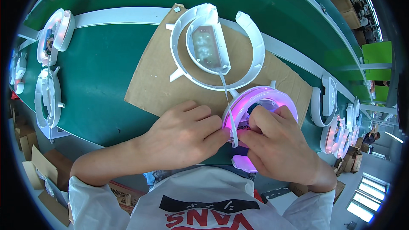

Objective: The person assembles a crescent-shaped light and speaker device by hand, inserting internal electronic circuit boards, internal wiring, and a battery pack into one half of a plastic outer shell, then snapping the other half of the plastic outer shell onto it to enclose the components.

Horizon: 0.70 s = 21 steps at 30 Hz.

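A C-shaped white plastic ring with a pink-magenta glow (286,99) lies near the front of the bench, just before my body. My left hand (181,134) is closed, its fingertips pinched at the left rim of this ring. Over the ring's opening, my right hand (279,145) is closed too, fingers pressed together near the dark inner parts; what they grip is hidden. A flat white ribbon cable (229,106) runs down past my left fingertips from an unlit white C-shaped housing (257,55). That housing's flat end section holds a translucent panel (205,47).
Brown cardboard (149,83) lies under the housing on the green bench top (98,85). At the left are a lit white unit (64,30) and an unlit frame (51,98). More white rings (326,102) stand at the right, several glowing (334,138). Open cartons (42,166) sit below left.
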### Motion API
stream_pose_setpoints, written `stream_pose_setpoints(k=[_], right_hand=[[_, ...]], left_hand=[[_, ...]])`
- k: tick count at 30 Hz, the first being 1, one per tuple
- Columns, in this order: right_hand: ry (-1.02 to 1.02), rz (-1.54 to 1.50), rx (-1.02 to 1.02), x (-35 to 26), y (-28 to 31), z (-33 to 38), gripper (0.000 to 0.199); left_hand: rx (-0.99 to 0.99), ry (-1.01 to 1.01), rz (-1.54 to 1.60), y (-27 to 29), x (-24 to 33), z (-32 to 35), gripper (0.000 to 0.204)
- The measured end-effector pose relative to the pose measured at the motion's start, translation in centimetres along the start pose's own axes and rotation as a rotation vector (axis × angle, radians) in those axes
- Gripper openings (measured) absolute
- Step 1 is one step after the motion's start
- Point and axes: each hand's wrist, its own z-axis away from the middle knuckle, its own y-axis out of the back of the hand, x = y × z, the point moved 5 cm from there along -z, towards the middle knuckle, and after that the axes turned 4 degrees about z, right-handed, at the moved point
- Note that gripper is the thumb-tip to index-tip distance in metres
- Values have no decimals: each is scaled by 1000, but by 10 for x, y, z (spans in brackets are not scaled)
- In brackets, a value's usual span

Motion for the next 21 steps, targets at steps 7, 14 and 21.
stream_pose_setpoints(k=[7,14,21], right_hand=[[-37,123,37,-4,-3,1,20],[23,70,38,1,-4,3,14],[-22,55,189,0,-2,14,21]], left_hand=[[16,11,75,1,-4,-2,25],[-4,26,17,1,-2,-2,25],[-10,38,18,-1,-1,1,24]])
